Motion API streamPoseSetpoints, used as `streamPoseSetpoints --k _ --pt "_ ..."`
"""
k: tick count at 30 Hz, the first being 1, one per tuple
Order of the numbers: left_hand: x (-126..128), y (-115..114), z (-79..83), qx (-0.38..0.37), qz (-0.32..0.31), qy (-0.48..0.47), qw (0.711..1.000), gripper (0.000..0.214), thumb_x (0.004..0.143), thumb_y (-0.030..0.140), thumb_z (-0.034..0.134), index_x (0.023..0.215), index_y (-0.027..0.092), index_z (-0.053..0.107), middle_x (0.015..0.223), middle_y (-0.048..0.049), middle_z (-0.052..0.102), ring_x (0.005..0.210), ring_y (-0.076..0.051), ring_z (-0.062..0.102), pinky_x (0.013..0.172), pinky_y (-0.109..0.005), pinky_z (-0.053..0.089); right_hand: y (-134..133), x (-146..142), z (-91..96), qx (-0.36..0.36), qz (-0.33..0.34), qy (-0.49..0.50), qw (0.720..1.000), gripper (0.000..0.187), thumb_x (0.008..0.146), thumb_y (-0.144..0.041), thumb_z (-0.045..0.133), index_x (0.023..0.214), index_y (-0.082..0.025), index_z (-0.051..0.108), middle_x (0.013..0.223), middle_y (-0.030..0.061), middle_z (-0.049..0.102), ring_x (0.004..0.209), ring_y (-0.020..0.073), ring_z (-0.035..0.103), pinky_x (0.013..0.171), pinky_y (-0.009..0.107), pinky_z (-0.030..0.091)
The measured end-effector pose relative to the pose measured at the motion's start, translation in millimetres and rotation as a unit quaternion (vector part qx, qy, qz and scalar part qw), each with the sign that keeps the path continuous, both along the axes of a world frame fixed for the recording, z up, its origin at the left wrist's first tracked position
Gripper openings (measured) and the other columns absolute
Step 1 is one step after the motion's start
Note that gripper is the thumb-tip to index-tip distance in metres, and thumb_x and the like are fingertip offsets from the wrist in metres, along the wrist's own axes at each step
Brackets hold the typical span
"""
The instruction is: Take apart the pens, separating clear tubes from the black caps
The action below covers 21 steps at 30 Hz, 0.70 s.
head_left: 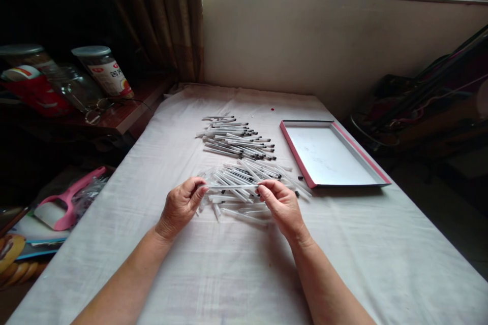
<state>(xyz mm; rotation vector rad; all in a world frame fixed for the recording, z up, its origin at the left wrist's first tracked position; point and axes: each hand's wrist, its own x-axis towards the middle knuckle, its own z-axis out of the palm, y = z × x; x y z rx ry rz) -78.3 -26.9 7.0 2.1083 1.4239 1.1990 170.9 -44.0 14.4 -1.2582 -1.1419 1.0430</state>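
Level between both hands is a thin, whitish see-through pen barrel. My left hand pinches its left end between thumb and fingers. At the other end, my right hand is closed on it the same way; the tip there is hidden by the fingers. Beneath and behind it lies a loose pile of clear pen barrels, with some black-ended pieces mixed in. Farther back is a second pile of slim pens, mostly lined up with their black ends to the right.
A shallow white tray with pink sides lies right of the piles, a small black cap beside it. A pale cloth covers the table. Jars and eyeglasses stand on a side cabinet; a pink-handled tool lies lower left.
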Motion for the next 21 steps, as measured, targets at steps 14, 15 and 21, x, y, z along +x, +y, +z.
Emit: streamPoseSetpoints --k 14,15,21 --pt "0.3 -0.4 -1.4 -0.031 0.012 -0.023 0.999 0.031 0.088 0.046 0.058 0.103 0.020 0.063 0.084 -0.0019 0.069 0.057 -0.011 0.060 0.052 -0.020 0.048 0.1 0.5 -1.1 -0.014 -0.010 -0.008 1.000 0.028 0.074 -0.046 0.070 0.075 -0.018 0.068 0.066 0.0025 0.068 0.056 0.0127 0.055 0.056 0.026 0.047" --pt "1.0 -0.4 -2.3 -0.029 0.017 -0.029 0.999 0.031 0.086 0.045 0.060 0.106 0.021 0.062 0.086 -0.0019 0.069 0.057 -0.010 0.060 0.051 -0.019 0.047 0.2 0.5 -1.2 -0.015 -0.011 -0.009 1.000 0.028 0.074 -0.047 0.069 0.075 -0.018 0.068 0.066 0.0025 0.068 0.057 0.0128 0.056 0.056 0.026 0.047" --pt "0.8 -0.6 0.0 -0.014 0.000 -0.008 1.000 0.025 0.091 0.043 0.053 0.092 0.021 0.064 0.076 0.0000 0.066 0.061 -0.011 0.060 0.059 -0.021 0.050 0.7 0.9 -1.8 -0.006 -0.013 -0.011 1.000 0.030 0.074 -0.048 0.070 0.074 -0.018 0.068 0.065 0.0023 0.067 0.056 0.0127 0.056 0.055 0.026 0.047"
